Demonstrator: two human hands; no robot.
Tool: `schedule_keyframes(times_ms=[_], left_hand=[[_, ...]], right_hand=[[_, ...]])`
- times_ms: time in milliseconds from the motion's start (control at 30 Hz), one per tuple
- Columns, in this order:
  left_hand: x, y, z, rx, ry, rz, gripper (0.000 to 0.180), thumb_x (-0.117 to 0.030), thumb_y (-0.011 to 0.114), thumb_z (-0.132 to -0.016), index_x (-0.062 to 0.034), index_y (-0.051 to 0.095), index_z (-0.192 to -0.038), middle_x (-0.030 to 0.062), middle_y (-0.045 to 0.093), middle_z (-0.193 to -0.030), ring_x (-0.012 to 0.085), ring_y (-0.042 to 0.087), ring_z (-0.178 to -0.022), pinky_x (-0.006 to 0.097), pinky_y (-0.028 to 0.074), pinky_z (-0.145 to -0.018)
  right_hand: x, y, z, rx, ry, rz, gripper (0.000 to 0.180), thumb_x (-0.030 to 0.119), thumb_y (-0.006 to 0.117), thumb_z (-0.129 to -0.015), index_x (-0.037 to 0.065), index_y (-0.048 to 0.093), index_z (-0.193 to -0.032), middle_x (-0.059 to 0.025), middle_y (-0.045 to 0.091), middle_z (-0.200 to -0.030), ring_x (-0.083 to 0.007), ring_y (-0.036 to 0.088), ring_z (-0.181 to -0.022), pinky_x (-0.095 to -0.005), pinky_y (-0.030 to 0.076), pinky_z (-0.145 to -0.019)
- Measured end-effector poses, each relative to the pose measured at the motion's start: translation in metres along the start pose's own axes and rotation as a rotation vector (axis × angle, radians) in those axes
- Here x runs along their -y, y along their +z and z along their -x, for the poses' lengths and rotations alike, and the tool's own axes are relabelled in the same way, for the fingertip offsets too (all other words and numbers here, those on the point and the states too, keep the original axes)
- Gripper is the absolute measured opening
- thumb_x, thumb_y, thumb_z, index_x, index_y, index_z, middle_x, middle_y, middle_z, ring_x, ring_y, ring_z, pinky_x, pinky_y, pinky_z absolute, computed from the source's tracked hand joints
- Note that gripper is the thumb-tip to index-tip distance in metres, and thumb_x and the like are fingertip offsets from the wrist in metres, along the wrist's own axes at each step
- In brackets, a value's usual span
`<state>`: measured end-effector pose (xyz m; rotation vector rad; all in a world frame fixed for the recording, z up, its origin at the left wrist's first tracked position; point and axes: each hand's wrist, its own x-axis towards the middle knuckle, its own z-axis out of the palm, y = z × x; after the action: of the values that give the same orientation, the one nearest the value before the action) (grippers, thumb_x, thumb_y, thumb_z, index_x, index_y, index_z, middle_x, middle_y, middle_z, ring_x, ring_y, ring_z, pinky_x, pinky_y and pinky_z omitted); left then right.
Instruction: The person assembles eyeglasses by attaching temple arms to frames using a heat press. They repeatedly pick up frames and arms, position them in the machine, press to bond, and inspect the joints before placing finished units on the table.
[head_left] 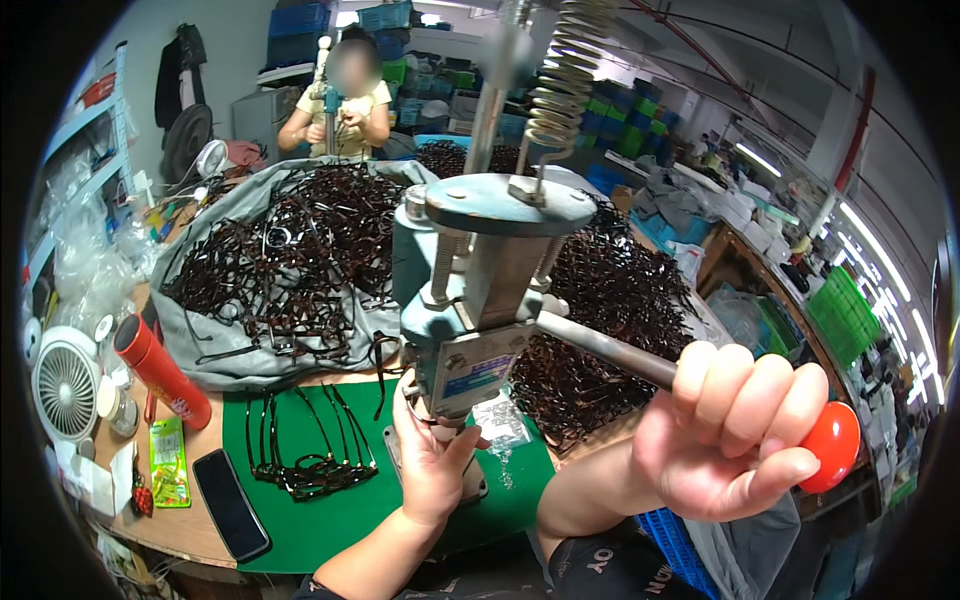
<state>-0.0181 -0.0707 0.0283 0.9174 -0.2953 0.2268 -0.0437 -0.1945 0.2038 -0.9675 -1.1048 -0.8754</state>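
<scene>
A blue-grey hand press stands on a green mat, with a coil spring above it. My right hand grips the press's metal lever, just short of its red ball knob. My left hand is under the press head, its fingers closed on a small part that I cannot make out. Several dark tortoiseshell eyeglass frames lie on the mat left of that hand.
A grey sheet holds a heap of dark frames; another heap lies right of the press. A red can, small white fan and black phone sit left. Another person works at a far press.
</scene>
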Motion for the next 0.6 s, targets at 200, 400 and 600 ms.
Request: schedule_keyframes(times_ms=[200,400,600], left_hand=[[0.000,-0.001,0.002,-0.005,-0.009,0.013,0.072,0.013,0.050,-0.078,-0.0071,0.012,-0.136,0.0103,0.047,-0.116,0.0160,0.055,-0.091,0.028,0.053,-0.068],[-0.002,0.001,0.004,-0.042,0.005,0.014,0.073,0.013,0.051,-0.078,-0.0070,0.011,-0.136,0.0100,0.046,-0.114,0.0161,0.054,-0.087,0.029,0.053,-0.065],[-0.001,0.010,0.005,-0.069,-0.023,-0.027,0.074,0.012,0.049,-0.078,-0.0076,0.009,-0.137,0.0091,0.048,-0.109,0.0160,0.054,-0.088,0.027,0.051,-0.061]], right_hand=[[0.002,0.002,0.004,-0.055,0.022,0.026,0.034,0.032,0.060,-0.086,0.015,0.034,-0.072,0.0047,0.033,-0.058,-0.0081,0.027,-0.050,-0.0246,0.024,-0.050],[0.005,0.004,0.005,-0.063,0.054,0.020,0.034,0.034,0.060,-0.086,0.015,0.035,-0.073,0.0047,0.033,-0.058,-0.0086,0.027,-0.049,-0.0259,0.027,-0.051],[0.006,0.004,0.003,-0.139,0.043,0.010,0.031,0.025,0.065,-0.083,0.012,0.038,-0.074,0.0036,0.036,-0.055,-0.0102,0.029,-0.044,-0.0270,0.028,-0.046]])
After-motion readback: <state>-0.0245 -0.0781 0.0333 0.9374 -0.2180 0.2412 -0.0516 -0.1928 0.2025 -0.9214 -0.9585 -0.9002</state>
